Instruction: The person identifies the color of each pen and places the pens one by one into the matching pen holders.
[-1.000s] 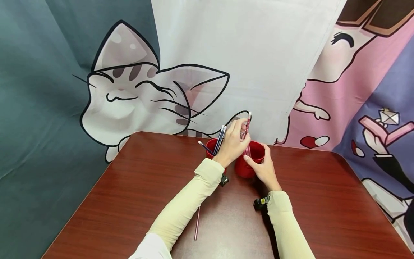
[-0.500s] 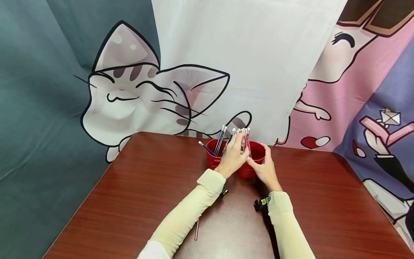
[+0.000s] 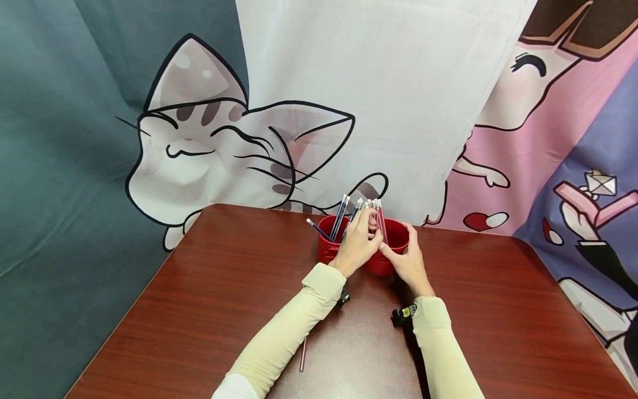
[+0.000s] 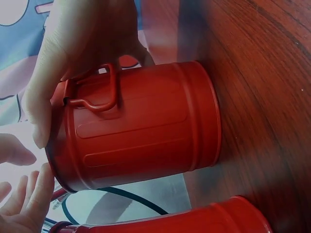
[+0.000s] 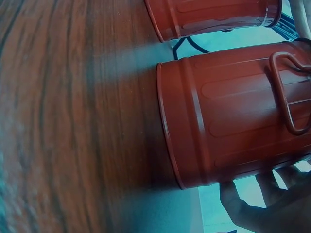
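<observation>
Two red metal buckets with side handles stand side by side on the table. My right hand (image 3: 411, 265) grips the right bucket (image 3: 380, 268) at its rim, thumb at the front and fingers round the far side. Pink pencils (image 3: 381, 223) with white ends lean to the left in it. Just at its left rim is my left hand (image 3: 356, 247), fingers close to those pencils; the left wrist view shows its thumb and fingertips with nothing visible between them. The left bucket (image 3: 325, 250) holds dark blue pencils (image 3: 339, 218); my left hand hides part of it.
A single pink pencil (image 3: 303, 356) lies on the brown wooden table (image 3: 214, 288) beside my left sleeve (image 3: 281, 327). A printed cloth backdrop (image 3: 399, 100) with cartoon figures hangs behind the table's far edge.
The pink pencil that stood high in my left hand has come down into the right bucket and leans left with the others. My left hand has lowered slightly; my right hand stays put.
</observation>
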### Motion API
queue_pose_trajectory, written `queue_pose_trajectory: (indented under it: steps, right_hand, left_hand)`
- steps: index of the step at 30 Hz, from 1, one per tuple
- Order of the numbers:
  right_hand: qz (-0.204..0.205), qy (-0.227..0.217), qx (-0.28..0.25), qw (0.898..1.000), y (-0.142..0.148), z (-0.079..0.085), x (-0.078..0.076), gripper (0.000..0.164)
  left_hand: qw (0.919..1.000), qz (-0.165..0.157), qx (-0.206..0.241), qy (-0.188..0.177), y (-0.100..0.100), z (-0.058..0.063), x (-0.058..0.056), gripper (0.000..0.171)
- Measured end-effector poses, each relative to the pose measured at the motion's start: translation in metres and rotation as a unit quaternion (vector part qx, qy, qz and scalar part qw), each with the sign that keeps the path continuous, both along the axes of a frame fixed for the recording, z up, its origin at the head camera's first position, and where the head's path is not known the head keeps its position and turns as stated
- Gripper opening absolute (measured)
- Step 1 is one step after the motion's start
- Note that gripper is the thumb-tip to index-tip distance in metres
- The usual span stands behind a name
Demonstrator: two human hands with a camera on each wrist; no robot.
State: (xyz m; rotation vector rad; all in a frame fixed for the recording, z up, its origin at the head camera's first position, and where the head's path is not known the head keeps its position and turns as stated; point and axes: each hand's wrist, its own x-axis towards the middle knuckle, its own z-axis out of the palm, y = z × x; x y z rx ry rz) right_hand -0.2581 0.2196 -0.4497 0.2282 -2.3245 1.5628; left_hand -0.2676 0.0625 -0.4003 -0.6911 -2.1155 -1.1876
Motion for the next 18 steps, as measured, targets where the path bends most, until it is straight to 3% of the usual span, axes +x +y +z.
queue_pose_trajectory:
  steps: [7, 18]
  right_hand:
    - [0.006, -0.005, -0.008, 1.000, -0.001, 0.002, 0.001, 0.073]
    - [0.025, -0.013, -0.019, 0.999, -0.010, 0.026, 0.018, 0.073]
  left_hand:
    - [0.9997, -0.023, 0.006, -0.011, -0.006, -0.002, 0.003, 0.035]
    - [0.9979, -0.057, -0.027, -0.016, -0.032, 0.003, 0.018, 0.035]
